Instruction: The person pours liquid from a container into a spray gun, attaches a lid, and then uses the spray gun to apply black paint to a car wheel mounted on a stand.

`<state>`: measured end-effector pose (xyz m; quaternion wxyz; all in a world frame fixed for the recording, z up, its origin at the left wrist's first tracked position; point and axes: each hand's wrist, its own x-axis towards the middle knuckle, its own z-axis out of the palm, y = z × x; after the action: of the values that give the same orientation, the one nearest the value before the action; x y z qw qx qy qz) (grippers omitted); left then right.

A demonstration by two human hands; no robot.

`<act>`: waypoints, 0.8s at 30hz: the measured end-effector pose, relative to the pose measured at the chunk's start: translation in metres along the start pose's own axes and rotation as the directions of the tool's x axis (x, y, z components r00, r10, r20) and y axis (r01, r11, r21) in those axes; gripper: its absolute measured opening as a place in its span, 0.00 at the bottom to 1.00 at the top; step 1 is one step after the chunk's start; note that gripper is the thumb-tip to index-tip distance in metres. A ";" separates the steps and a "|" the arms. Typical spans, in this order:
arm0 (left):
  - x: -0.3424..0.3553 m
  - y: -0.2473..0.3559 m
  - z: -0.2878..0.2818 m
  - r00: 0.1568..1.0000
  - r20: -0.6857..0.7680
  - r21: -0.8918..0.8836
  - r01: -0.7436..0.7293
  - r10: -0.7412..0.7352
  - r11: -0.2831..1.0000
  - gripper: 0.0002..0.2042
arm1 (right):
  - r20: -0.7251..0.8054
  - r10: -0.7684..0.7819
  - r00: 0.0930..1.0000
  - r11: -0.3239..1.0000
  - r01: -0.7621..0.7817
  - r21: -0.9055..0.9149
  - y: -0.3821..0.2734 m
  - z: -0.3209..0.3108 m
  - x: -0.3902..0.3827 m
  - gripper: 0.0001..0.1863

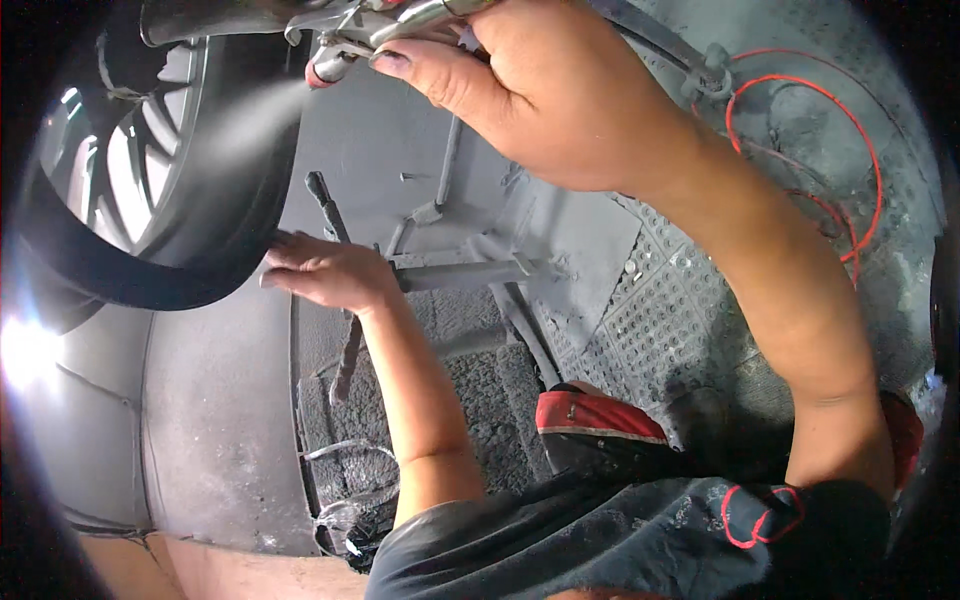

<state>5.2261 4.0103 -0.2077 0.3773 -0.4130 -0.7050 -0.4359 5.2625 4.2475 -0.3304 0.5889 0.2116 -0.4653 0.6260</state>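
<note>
My right hand (500,95) is closed around a metal spray gun (415,18) at the top of the view, its thumb along the gun's body. From the red-tipped nozzle a pale mist (255,122) fans out down and left. It reaches the dark barrel of a wheel rim (215,225), whose bright spokes show at the far left. My left hand (335,272) is at the rim's lower right edge, fingers stretched toward it and partly in shadow. Whether the fingertips touch the rim is unclear. Behind this hand stands a dust-coated metal stand (460,276).
An orange-red hose (875,170) loops on the floor at the right, near perforated mats (665,285). Dark textured matting (465,400) lies below the stand. A bright lamp (28,352) glares at the left. Clear plastic-like strands (345,510) lie at lower left.
</note>
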 end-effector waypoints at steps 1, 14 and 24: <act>-0.007 0.009 0.022 0.998 -0.044 -0.016 -0.046 0.045 0.999 0.39 | -0.020 -0.040 0.999 0.999 0.039 -0.035 0.005 0.000 -0.001 0.16; -0.011 0.025 0.017 0.999 -0.038 -0.023 -0.031 0.030 0.999 0.38 | -0.074 0.049 0.996 0.998 -0.046 0.050 -0.017 -0.015 0.014 0.15; -0.051 0.122 0.080 0.956 0.030 -0.587 -0.219 0.291 0.779 0.42 | -0.038 -0.084 0.996 0.979 0.090 0.181 0.005 -0.023 0.008 0.15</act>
<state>5.3422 4.1056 -0.2434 0.2470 -0.6248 -0.4979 -0.5484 5.2631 4.2718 -0.3362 0.6010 0.2752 -0.3872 0.6428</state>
